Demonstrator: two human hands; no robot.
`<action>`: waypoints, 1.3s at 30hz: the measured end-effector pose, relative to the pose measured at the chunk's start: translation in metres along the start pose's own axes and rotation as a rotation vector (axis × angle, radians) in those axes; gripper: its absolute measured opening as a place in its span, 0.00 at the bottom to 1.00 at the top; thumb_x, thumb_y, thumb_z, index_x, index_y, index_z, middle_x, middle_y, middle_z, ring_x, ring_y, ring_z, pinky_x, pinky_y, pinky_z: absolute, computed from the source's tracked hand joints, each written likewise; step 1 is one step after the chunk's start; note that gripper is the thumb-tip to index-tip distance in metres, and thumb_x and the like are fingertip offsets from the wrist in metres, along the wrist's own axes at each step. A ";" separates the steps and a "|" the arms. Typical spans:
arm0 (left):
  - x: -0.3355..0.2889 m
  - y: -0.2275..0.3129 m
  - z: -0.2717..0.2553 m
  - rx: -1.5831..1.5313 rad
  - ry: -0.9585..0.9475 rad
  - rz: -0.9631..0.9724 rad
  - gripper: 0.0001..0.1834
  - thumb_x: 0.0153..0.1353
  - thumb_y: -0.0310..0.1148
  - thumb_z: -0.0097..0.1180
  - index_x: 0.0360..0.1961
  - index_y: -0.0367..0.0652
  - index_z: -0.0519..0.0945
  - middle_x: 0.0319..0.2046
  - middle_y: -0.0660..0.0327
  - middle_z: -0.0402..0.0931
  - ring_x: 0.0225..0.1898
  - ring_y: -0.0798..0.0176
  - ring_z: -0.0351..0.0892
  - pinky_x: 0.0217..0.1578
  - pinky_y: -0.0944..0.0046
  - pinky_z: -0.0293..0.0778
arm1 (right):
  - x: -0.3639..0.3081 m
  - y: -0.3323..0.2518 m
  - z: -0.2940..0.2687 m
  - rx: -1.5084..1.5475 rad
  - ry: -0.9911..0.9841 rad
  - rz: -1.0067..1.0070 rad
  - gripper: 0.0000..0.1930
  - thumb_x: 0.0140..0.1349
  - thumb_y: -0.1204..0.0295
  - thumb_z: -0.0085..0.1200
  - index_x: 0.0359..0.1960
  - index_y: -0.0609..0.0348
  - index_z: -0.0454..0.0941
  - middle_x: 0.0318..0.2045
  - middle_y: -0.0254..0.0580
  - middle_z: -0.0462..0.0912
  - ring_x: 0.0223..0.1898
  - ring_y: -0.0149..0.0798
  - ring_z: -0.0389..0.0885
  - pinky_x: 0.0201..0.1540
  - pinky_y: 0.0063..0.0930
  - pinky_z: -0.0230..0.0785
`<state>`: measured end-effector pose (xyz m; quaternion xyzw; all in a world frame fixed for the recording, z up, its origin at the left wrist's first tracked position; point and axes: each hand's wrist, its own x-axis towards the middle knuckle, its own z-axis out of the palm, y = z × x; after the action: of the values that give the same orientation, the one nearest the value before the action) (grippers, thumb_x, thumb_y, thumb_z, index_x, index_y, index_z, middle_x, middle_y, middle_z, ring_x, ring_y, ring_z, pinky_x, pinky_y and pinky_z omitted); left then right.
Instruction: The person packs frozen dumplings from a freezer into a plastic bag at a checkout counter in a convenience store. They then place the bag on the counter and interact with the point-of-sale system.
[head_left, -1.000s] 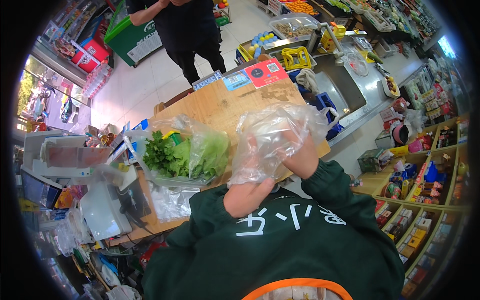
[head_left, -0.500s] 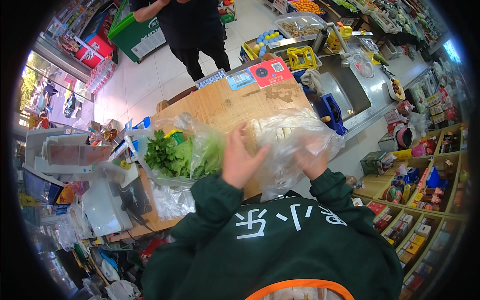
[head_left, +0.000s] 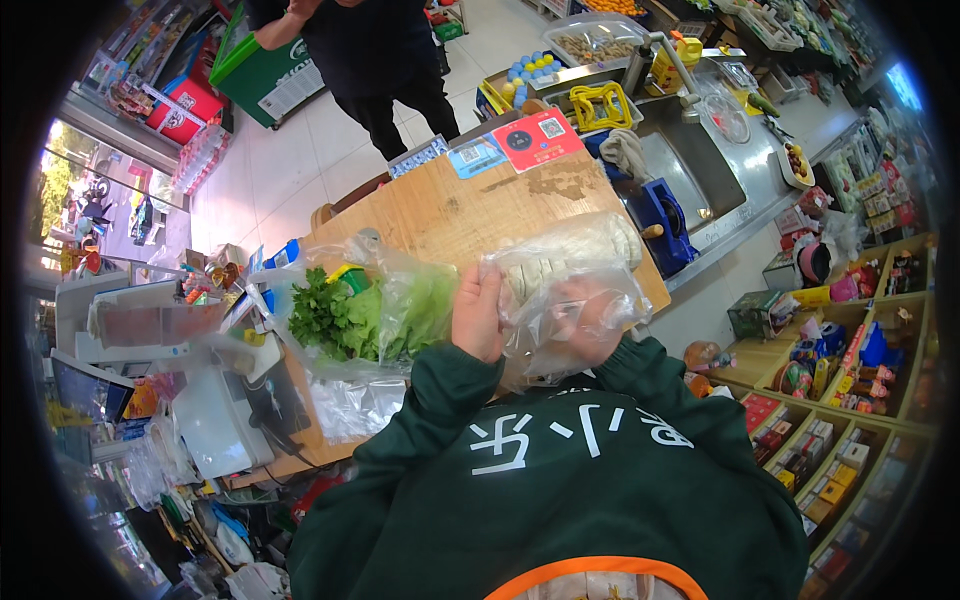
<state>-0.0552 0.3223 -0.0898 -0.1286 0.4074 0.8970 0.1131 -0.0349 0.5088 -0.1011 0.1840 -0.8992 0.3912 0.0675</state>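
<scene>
A clear plastic bag lies at the right of the wooden table, around or over a row of white pieces that look sliced; their exact kind is unclear. My left hand is closed at the bag's left edge, fingers pressed together on the film. Behind crinkled film, my right hand is curled at the bag's near side; the plastic partly veils its fingers. Left of my left hand, another clear bag holds leafy lettuce and dark green herbs.
The wooden table carries payment cards at its far edge. Beyond its right side are a blue tape dispenser and a steel sink. A scale stands left. Someone in dark clothes stands across the table.
My left hand has gone from spread fingers to pressed together at the bag's edge. My right hand has moved left and inward, drawing the film nearer; the white pieces show more plainly.
</scene>
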 end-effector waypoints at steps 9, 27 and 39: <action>-0.005 -0.032 -0.017 0.335 0.147 0.306 0.10 0.71 0.38 0.44 0.37 0.44 0.73 0.24 0.75 0.65 0.23 0.81 0.58 0.24 0.78 0.56 | 0.031 0.006 0.004 -0.016 -0.016 0.408 0.18 0.60 0.59 0.52 0.41 0.61 0.78 0.35 0.56 0.79 0.39 0.55 0.79 0.42 0.42 0.71; 0.023 -0.044 -0.034 0.038 0.264 0.093 0.17 0.71 0.38 0.41 0.49 0.36 0.73 0.45 0.58 0.76 0.45 0.63 0.74 0.48 0.65 0.70 | 0.079 -0.036 0.032 -0.170 -0.551 0.484 0.27 0.64 0.48 0.39 0.50 0.57 0.78 0.51 0.59 0.76 0.53 0.58 0.74 0.55 0.43 0.65; -0.007 -0.051 -0.050 0.109 0.256 0.085 0.16 0.71 0.36 0.40 0.51 0.36 0.72 0.46 0.57 0.76 0.47 0.64 0.74 0.49 0.65 0.68 | 0.061 -0.029 0.060 -0.402 -0.403 0.469 0.35 0.55 0.39 0.48 0.52 0.56 0.75 0.45 0.67 0.77 0.48 0.60 0.77 0.51 0.43 0.70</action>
<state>-0.0259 0.3162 -0.1546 -0.2183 0.4717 0.8538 0.0286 -0.0783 0.4302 -0.1061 0.0294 -0.9711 0.1675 -0.1675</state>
